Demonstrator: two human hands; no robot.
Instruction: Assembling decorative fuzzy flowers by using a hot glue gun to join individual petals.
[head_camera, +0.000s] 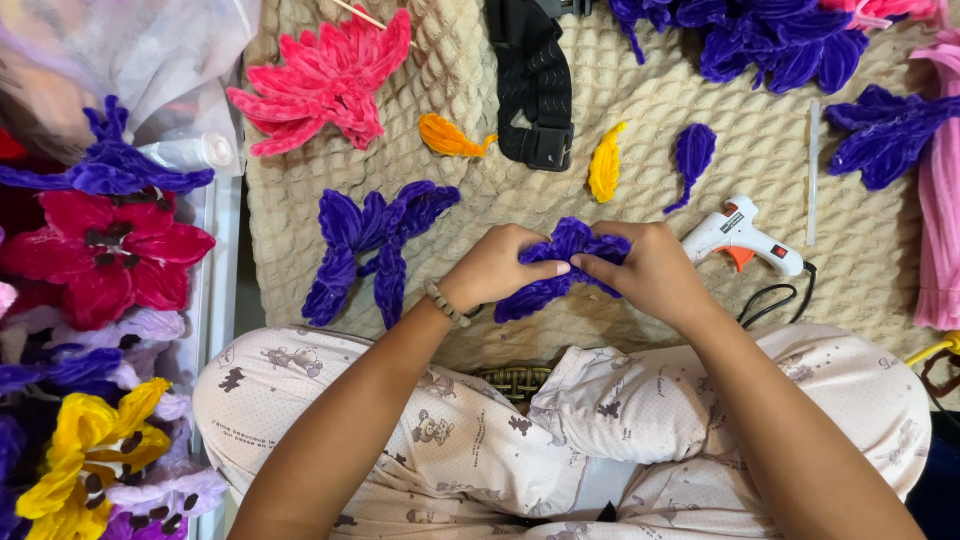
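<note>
Both hands pinch one purple chenille flower piece above my lap. My left hand, with a bead bracelet at the wrist, grips its left side. Its right side is held by my right hand. Several purple petals stick out below and above the fingers. Another purple chenille petal cluster lies on the beige knitted mat just left of my left hand. Close to my right hand, a white glue gun with an orange trigger rests on the mat.
A pink chenille flower, two orange-yellow petals, a loose purple petal, a black strap, a glue stick and more purple pieces lie on the mat. Finished flowers fill the left side. Pink stems hang at right.
</note>
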